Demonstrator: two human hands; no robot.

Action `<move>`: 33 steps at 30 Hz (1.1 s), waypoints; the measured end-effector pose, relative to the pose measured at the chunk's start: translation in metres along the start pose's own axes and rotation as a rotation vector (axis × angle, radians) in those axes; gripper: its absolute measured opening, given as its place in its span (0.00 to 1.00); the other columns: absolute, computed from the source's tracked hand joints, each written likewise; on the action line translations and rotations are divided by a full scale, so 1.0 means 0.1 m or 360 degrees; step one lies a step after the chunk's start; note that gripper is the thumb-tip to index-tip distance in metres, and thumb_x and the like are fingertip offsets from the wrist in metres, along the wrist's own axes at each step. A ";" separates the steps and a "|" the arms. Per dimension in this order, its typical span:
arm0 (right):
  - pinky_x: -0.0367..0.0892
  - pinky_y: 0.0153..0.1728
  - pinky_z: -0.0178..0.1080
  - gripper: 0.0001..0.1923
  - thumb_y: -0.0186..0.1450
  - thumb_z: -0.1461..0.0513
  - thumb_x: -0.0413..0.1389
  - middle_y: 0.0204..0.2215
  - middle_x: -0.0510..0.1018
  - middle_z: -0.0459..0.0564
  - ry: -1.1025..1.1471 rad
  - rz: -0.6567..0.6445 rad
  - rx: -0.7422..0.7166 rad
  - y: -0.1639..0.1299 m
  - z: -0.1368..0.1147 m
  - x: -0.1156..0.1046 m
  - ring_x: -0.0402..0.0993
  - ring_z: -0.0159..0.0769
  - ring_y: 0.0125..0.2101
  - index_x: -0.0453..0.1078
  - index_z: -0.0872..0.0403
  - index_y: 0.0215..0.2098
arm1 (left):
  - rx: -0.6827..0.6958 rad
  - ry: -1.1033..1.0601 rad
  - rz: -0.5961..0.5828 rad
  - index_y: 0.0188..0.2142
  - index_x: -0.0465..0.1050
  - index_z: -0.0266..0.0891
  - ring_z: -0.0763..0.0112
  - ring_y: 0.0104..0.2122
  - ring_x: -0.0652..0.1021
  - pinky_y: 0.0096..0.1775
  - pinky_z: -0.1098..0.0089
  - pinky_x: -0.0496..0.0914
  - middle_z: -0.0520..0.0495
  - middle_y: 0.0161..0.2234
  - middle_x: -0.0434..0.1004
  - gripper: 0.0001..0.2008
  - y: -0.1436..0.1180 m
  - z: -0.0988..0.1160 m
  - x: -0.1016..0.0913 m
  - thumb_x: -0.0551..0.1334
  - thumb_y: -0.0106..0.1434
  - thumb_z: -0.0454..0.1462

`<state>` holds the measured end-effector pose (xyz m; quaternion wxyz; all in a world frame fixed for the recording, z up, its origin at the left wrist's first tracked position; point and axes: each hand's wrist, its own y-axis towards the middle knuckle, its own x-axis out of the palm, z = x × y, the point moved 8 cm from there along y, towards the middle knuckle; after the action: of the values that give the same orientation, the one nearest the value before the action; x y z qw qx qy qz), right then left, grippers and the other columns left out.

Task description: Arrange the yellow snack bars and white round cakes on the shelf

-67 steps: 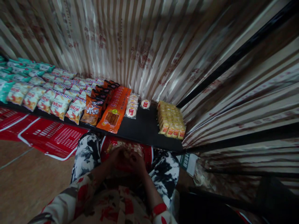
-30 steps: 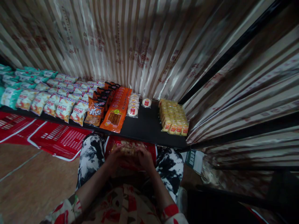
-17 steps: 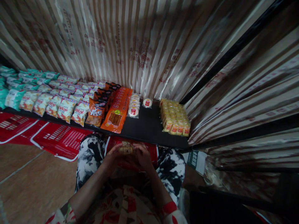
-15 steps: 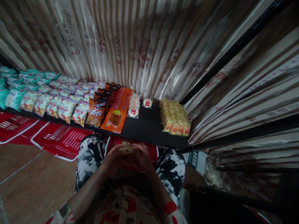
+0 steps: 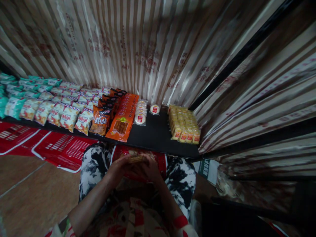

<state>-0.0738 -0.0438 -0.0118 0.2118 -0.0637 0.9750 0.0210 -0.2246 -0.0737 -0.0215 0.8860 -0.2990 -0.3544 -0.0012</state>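
Observation:
Between my knees, my left hand [image 5: 122, 164] and my right hand [image 5: 149, 165] both close around a small yellowish-brown snack packet [image 5: 136, 159]. Its label cannot be made out in the dim light. The hands are over a red basket [image 5: 161, 163] below the front edge of a black shelf [image 5: 153, 135]. Straight ahead on the shelf are an orange bag of stick snacks [image 5: 122, 120], a short row of round white crackers in clear wrap [image 5: 140, 113] and a single round white cracker [image 5: 155, 109]. Further right sits a block of yellow wrapped snacks [image 5: 184, 123].
Several white snack bags [image 5: 69, 117], teal bags [image 5: 14, 106] and orange-black bags [image 5: 100, 121] line the shelf's left part. Red baskets [image 5: 66, 148] with white rims stand below on the left. A striped curtain [image 5: 153, 49] hangs behind, and a black bar [image 5: 237, 62] slants on the right.
The packet in my hands has tilted and now shows a thinner, flatter side. My hands have shifted slightly around it. Things on the shelf stay in place.

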 end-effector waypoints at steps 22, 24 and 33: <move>0.68 0.40 0.42 0.13 0.57 0.55 0.51 0.33 0.77 0.49 0.0034 0.0124 0.0093 -0.03 0.15 -0.03 0.72 0.39 0.39 0.70 0.51 0.38 | -0.0141 -0.0026 0.0058 0.35 0.74 0.35 0.67 0.36 0.77 0.39 0.71 0.69 0.46 0.35 0.79 0.09 0.13 -0.05 0.06 0.65 0.52 0.30; 0.68 0.39 0.42 0.13 0.57 0.55 0.52 0.34 0.77 0.48 0.0016 0.0129 0.0124 -0.04 0.19 -0.03 0.72 0.39 0.39 0.71 0.51 0.37 | -0.0168 -0.0019 0.0077 0.34 0.73 0.35 0.68 0.34 0.77 0.37 0.71 0.70 0.46 0.34 0.79 0.07 0.14 -0.06 0.06 0.64 0.53 0.31; 0.69 0.38 0.40 0.12 0.57 0.53 0.54 0.32 0.78 0.47 0.0030 0.0168 0.0221 -0.01 0.39 -0.16 0.73 0.37 0.34 0.73 0.52 0.32 | -0.0244 0.0004 0.0051 0.36 0.70 0.36 0.69 0.30 0.78 0.33 0.72 0.70 0.45 0.33 0.77 0.08 0.16 -0.21 0.06 0.63 0.55 0.33</move>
<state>-0.0434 -0.0403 -0.0412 0.2051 0.0025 0.9781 -0.0362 -0.2034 -0.0701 -0.0383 0.8608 -0.3715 -0.3475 -0.0145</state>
